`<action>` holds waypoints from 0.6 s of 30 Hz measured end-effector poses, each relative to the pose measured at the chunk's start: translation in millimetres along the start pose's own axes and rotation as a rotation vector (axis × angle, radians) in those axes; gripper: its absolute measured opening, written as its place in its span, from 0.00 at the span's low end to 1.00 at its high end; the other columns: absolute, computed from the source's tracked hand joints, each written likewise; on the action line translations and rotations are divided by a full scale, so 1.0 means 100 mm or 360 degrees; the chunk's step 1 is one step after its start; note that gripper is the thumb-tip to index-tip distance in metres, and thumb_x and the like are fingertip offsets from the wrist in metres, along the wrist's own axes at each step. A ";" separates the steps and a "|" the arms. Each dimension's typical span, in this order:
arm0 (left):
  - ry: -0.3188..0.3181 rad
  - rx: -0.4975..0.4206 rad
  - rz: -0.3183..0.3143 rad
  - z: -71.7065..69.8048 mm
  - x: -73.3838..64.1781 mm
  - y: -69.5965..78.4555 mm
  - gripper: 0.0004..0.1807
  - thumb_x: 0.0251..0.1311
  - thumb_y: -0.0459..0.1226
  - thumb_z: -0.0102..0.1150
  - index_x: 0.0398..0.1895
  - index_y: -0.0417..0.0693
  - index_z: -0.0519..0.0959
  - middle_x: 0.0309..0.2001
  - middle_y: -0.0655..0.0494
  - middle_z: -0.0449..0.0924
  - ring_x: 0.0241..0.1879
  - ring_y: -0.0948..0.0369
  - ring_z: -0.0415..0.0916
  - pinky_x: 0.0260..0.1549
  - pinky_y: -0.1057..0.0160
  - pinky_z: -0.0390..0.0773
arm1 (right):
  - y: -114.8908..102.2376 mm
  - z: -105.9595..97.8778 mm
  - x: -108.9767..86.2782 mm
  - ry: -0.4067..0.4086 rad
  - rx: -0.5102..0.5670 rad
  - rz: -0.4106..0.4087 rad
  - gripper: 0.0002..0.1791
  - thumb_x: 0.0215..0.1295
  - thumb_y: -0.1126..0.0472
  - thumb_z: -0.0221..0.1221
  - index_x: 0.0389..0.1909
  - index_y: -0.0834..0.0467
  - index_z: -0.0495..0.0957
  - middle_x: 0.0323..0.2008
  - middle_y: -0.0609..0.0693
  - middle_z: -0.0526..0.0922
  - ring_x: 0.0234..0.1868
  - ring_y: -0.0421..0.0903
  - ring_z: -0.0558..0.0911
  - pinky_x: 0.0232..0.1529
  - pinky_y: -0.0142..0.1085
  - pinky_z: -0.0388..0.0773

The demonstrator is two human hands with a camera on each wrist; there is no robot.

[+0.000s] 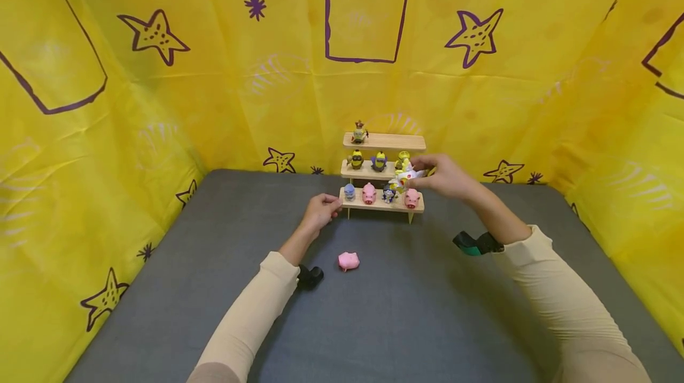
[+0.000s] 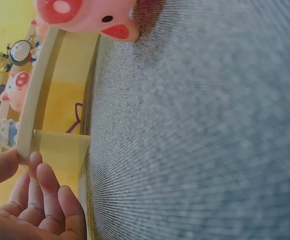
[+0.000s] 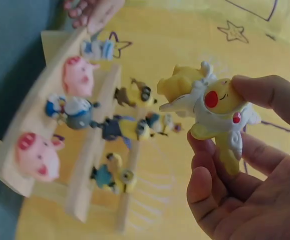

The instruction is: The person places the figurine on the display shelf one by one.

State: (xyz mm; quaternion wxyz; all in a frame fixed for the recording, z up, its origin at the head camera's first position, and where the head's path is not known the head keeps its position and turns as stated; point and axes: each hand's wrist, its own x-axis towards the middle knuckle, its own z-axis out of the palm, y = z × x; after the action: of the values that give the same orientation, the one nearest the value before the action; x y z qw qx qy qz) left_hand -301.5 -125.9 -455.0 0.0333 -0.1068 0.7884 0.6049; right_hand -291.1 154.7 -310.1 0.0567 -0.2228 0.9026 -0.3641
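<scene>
My left hand (image 1: 320, 211) pinches the left end of the lowest tier of a three-tier wooden display stand (image 1: 395, 141); the left wrist view shows thumb and fingertip on the board's end. In front of the stand's right side, my right hand (image 1: 447, 176) holds a yellow-and-white figurine (image 3: 220, 110) with red cheeks between thumb and fingers. On the bottom tier stand a blue-and-white figure (image 1: 350, 192), a pink pig (image 1: 369, 193), a dark blue-and-white figure (image 1: 389, 194) and another pig (image 1: 411, 198). Several yellow figures (image 1: 379, 161) occupy the middle tier. A crowned figure (image 1: 359, 132) is at the top left.
A pink toy pig (image 1: 349, 261) lies on the grey cloth (image 1: 406, 323) in front of the stand. Yellow curtains (image 1: 299, 32) with purple drawings enclose the back and sides. Black straps (image 1: 478, 243) hang at the wrists.
</scene>
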 end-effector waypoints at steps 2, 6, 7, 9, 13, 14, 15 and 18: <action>-0.0002 0.0010 0.0004 0.00 0.01 0.01 0.14 0.66 0.40 0.59 0.48 0.39 0.80 0.36 0.48 0.83 0.30 0.62 0.74 0.28 0.68 0.72 | -0.04 -0.05 0.05 0.0026 -0.0026 0.0006 0.29 0.59 0.58 0.66 0.59 0.67 0.73 0.51 0.66 0.79 0.52 0.58 0.75 0.46 0.40 0.73; -0.0003 0.0014 0.0009 0.01 0.02 0.01 0.14 0.66 0.40 0.59 0.48 0.38 0.79 0.37 0.47 0.83 0.29 0.63 0.74 0.29 0.68 0.72 | -0.10 -0.13 0.14 0.0080 -0.0070 0.0028 0.28 0.60 0.59 0.65 0.59 0.67 0.72 0.52 0.66 0.78 0.51 0.58 0.76 0.43 0.39 0.75; -0.0005 0.0016 0.0008 0.01 0.02 0.01 0.14 0.66 0.40 0.59 0.48 0.38 0.79 0.37 0.47 0.83 0.29 0.63 0.74 0.29 0.68 0.72 | -0.11 -0.14 0.17 0.0102 -0.0086 0.0033 0.28 0.60 0.58 0.66 0.58 0.67 0.72 0.52 0.66 0.78 0.50 0.58 0.77 0.43 0.38 0.74; -0.0008 0.0013 0.0002 0.01 0.02 0.01 0.14 0.66 0.40 0.59 0.48 0.38 0.79 0.37 0.47 0.83 0.29 0.63 0.75 0.30 0.68 0.72 | -0.12 -0.16 0.23 0.0135 -0.0109 0.0043 0.26 0.60 0.58 0.66 0.56 0.66 0.72 0.51 0.65 0.78 0.48 0.58 0.77 0.43 0.40 0.74; -0.0011 0.0014 -0.0019 0.00 0.00 0.02 0.14 0.66 0.40 0.59 0.48 0.39 0.79 0.37 0.47 0.83 0.30 0.62 0.75 0.31 0.67 0.73 | -0.13 -0.22 0.36 0.0197 -0.0150 0.0050 0.23 0.60 0.59 0.66 0.51 0.66 0.71 0.51 0.65 0.77 0.47 0.57 0.77 0.44 0.42 0.73; -0.0011 0.0017 -0.0025 0.00 0.00 0.03 0.14 0.66 0.40 0.59 0.48 0.39 0.80 0.37 0.48 0.83 0.30 0.62 0.75 0.31 0.67 0.73 | -0.13 -0.24 0.39 0.0202 -0.0162 0.0052 0.23 0.60 0.59 0.66 0.51 0.66 0.71 0.51 0.65 0.77 0.48 0.58 0.77 0.45 0.42 0.73; -0.0013 0.0016 -0.0033 0.00 0.00 0.03 0.14 0.66 0.40 0.59 0.48 0.39 0.80 0.37 0.48 0.83 0.30 0.62 0.75 0.31 0.67 0.73 | -0.14 -0.26 0.42 0.0210 -0.0174 0.0055 0.22 0.60 0.59 0.66 0.51 0.66 0.72 0.51 0.65 0.77 0.48 0.58 0.77 0.44 0.42 0.73; -0.0016 0.0017 -0.0049 -0.01 0.00 0.04 0.14 0.66 0.40 0.59 0.48 0.39 0.80 0.37 0.48 0.83 0.31 0.62 0.75 0.32 0.66 0.74 | -0.14 -0.30 0.51 0.0216 -0.0199 0.0070 0.22 0.60 0.58 0.66 0.50 0.65 0.72 0.50 0.65 0.78 0.47 0.57 0.78 0.40 0.38 0.72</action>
State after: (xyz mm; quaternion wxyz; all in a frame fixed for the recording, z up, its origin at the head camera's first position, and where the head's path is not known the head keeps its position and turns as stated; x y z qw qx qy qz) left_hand -302.2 -125.6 -451.5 0.0470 -0.1157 0.7897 0.6007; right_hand -339.4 142.1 -275.6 -0.0108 -0.1809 0.9300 -0.3199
